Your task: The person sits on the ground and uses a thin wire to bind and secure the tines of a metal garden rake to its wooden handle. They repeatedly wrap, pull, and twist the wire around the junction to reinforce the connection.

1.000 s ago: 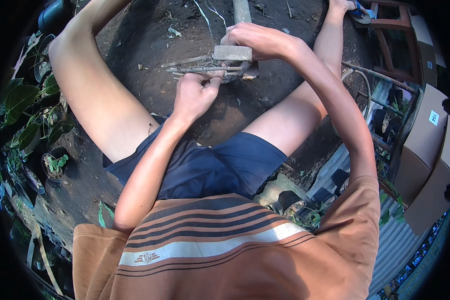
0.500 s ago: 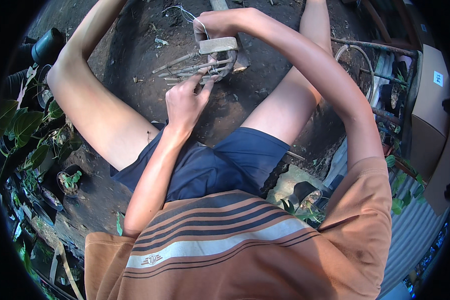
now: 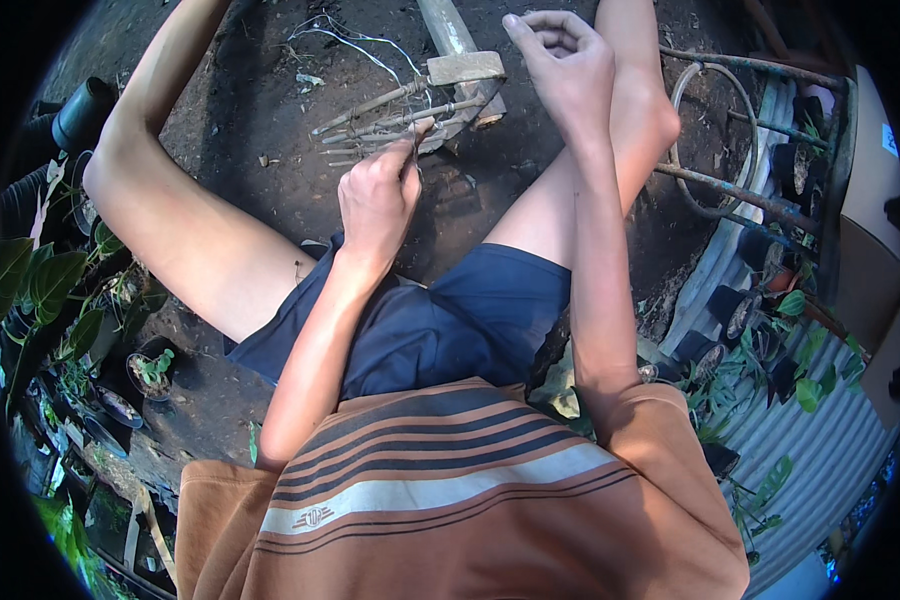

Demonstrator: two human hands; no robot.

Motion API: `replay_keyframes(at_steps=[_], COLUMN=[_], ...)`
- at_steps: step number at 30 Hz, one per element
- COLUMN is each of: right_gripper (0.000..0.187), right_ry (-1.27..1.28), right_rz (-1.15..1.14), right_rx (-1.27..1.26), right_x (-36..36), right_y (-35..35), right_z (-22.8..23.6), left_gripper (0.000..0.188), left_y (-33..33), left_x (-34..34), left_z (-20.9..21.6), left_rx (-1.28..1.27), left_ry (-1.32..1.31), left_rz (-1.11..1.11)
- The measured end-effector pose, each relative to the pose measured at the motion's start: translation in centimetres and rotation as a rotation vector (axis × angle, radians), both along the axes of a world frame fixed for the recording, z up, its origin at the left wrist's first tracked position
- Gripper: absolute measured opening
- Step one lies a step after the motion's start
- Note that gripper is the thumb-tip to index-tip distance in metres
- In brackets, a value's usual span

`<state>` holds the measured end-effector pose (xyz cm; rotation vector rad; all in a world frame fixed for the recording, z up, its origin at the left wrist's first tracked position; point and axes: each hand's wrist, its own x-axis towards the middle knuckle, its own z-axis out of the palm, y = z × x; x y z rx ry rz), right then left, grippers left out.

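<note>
On the dark soil between my legs rests a rake-like tool head (image 3: 390, 132), with several thin stick-like tines and a pale block (image 3: 466, 67) across its end. My left hand (image 3: 375, 195) is closed at the near tines, thumb and forefinger pinched there. Thin white wire (image 3: 355, 42) loops from the tines toward the far left. Raised right of the block, my right hand (image 3: 575, 75) has its fingers curled in toward the thumb. It is apart from the tines, and whatever its fingertips hold is too fine to make out.
A wooden piece (image 3: 448, 28) lies behind the block. Rusty metal bars (image 3: 740, 190) with a hoop (image 3: 677, 110) stand to the right, beside a cardboard box (image 3: 875, 190) and corrugated sheeting (image 3: 810, 480). Potted plants (image 3: 150, 368) line the left; my bare legs flank the soil.
My right hand has come away from behind the block and moved right, its arm straightening. The tool head has shifted slightly right, and more white wire shows. My left hand stays at the tines.
</note>
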<state>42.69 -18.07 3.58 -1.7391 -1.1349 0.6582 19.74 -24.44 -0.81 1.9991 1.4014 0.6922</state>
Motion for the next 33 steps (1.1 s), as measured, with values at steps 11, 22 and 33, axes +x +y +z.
replay_keyframes(at_steps=[11,22,33], right_gripper=[0.054,0.029,0.013], right_ry=[1.116,0.657,-0.181], right_rz=[-0.075,0.037,-0.155], right_rx=[-0.187,0.011,0.121], right_x=[-12.0,-13.7,-13.7], right_y=[-9.7,-8.6,-10.1], right_z=[-7.0,-10.6,-8.5], left_gripper=[0.022,0.020,0.027], left_y=[0.8,1.4,1.6], left_x=[-1.2,-3.0,-2.6], left_z=[0.6,-0.3,0.0], left_rx=[-0.112,-0.255,-0.202], left_ry=[0.001,-0.021,-0.129], left_rz=[-0.001,0.028,-0.019])
